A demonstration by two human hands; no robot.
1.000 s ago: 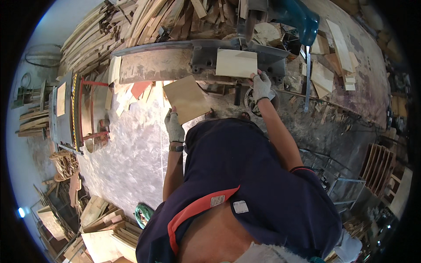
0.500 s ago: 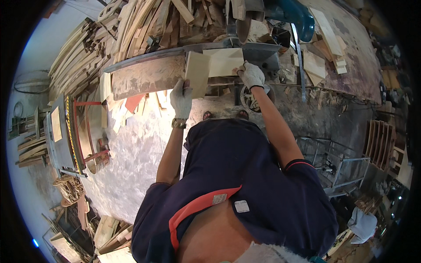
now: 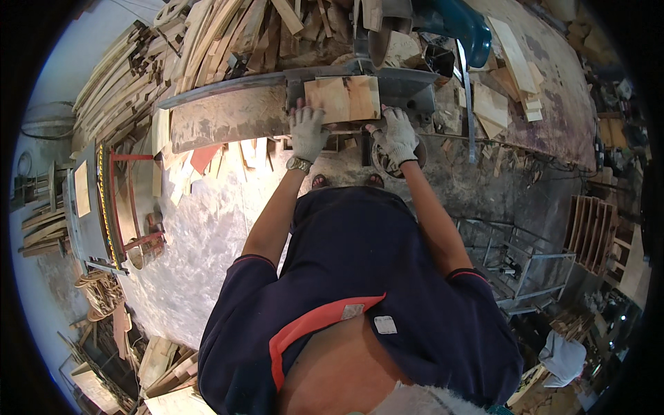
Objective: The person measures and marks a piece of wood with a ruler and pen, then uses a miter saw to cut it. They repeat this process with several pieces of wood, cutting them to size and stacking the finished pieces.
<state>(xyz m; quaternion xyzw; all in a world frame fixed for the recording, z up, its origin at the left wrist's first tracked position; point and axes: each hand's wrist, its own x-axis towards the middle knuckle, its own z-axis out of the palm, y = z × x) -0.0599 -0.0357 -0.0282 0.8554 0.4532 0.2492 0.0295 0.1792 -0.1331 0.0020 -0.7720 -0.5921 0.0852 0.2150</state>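
Two pale wood boards lie close together on the metal bed of a saw, a left board and a right board with a brown mark. My gloved left hand, a watch at its wrist, has its fingers stretched out at the left board's near left corner. At the right board's near right corner is my gloved right hand, fingers extended and thumb apart. Neither hand is wrapped round a board. Just beyond the boards is a round saw blade, beside a teal machine housing.
A long metal fence runs along the bench. Wood strips are piled behind it. Offcuts lie to the right. A metal frame stands on the floor at right, a red-legged table at left.
The board my left hand held tilted now lies flat beside the other one. My left hand has let go and moved right; my right hand has come slightly nearer, its fingers straighter.
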